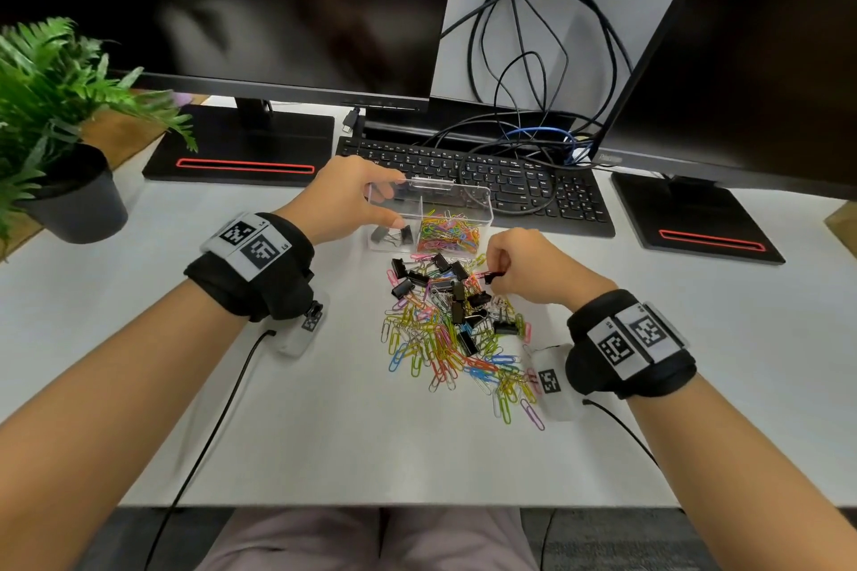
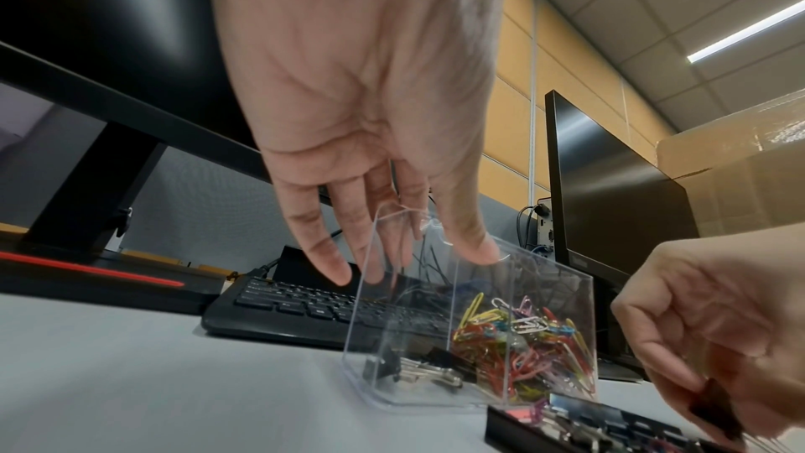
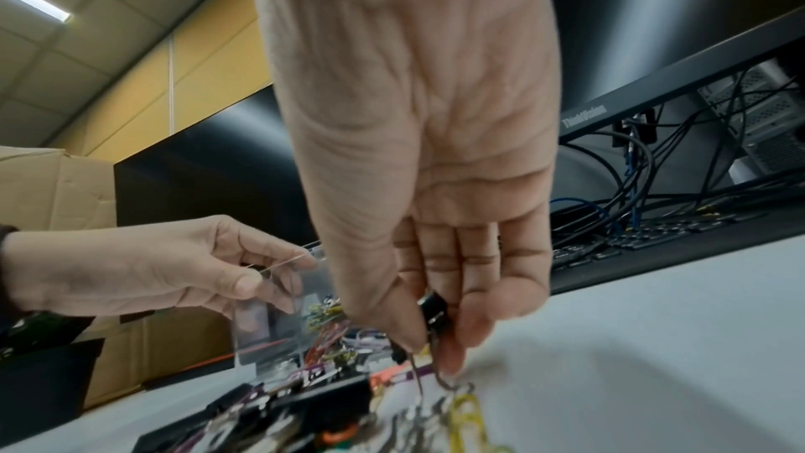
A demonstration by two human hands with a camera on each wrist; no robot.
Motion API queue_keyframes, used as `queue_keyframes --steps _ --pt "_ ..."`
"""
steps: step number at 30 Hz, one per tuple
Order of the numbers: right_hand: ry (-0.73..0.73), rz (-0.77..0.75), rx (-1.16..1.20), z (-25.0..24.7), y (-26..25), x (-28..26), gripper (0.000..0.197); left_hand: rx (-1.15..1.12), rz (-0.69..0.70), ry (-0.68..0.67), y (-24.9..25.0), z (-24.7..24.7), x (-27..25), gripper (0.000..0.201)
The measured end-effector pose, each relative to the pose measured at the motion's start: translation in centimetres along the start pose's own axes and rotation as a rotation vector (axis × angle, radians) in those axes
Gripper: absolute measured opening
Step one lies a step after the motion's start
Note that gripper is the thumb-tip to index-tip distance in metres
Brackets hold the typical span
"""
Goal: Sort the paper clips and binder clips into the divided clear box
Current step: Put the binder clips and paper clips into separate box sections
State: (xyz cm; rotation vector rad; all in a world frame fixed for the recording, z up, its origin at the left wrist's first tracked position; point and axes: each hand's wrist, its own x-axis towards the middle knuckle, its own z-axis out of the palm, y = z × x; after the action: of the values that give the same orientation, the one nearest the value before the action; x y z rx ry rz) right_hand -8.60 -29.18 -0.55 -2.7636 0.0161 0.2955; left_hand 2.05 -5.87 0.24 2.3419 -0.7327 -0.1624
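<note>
A clear divided box (image 1: 482, 204) (image 2: 540, 274) stands on the white desk before the keyboard. Its left compartment holds a few black binder clips (image 1: 394, 236) (image 2: 418, 369); its right compartment holds coloured paper clips (image 1: 447, 233) (image 2: 522, 340). My left hand (image 1: 352, 199) (image 2: 392, 219) (image 3: 165, 267) grips the box's left end, thumb on the near wall and fingers over the rim. A mixed pile of paper clips and binder clips (image 1: 457, 329) lies in front of the box. My right hand (image 1: 519, 267) (image 3: 435, 316) pinches one black binder clip (image 1: 492, 277) (image 3: 433, 310) at the pile's far right edge.
A black keyboard (image 1: 487, 181) lies right behind the box, tangled cables (image 1: 538, 74) above it. Two monitors on black stands (image 1: 241, 148) (image 1: 695, 218) flank it. A potted plant (image 1: 60, 130) is at the left. Wrist-camera cords trail toward the desk's near edge.
</note>
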Motion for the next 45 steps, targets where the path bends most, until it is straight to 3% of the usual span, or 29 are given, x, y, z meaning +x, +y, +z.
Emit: queue_keyframes --steps 6,13,22,27,36,40,45 --pt "0.054 -0.017 0.16 -1.3 0.0 0.4 0.022 -0.006 0.005 0.004 0.0 0.0 -0.1 0.061" --pt "0.22 -0.078 0.414 -3.5 -2.6 1.6 0.025 -0.002 -0.001 -0.008 0.1 -0.1 -0.1 0.063" --pt "0.443 -0.159 0.429 -2.6 -7.4 4.8 0.022 0.02 0.004 -0.006 0.2 -0.1 -0.1 0.066" --pt "0.394 -0.148 0.304 -1.2 -8.2 5.5 0.014 0.04 0.019 -0.009 0.3 -0.2 -0.2 0.064" --pt "0.421 -0.156 0.339 -2.5 -7.1 4.1 0.005 0.026 0.017 -0.003 0.3 -0.1 -0.2 0.061" --pt "0.268 -0.159 0.266 -3.1 -6.8 2.3 0.007 0.011 0.013 -0.001 0.3 -0.1 -0.2 0.064" --pt "0.022 -0.143 0.002 -1.9 -5.7 0.7 0.014 0.0 0.003 0.002 0.2 -0.1 -0.1 0.057"
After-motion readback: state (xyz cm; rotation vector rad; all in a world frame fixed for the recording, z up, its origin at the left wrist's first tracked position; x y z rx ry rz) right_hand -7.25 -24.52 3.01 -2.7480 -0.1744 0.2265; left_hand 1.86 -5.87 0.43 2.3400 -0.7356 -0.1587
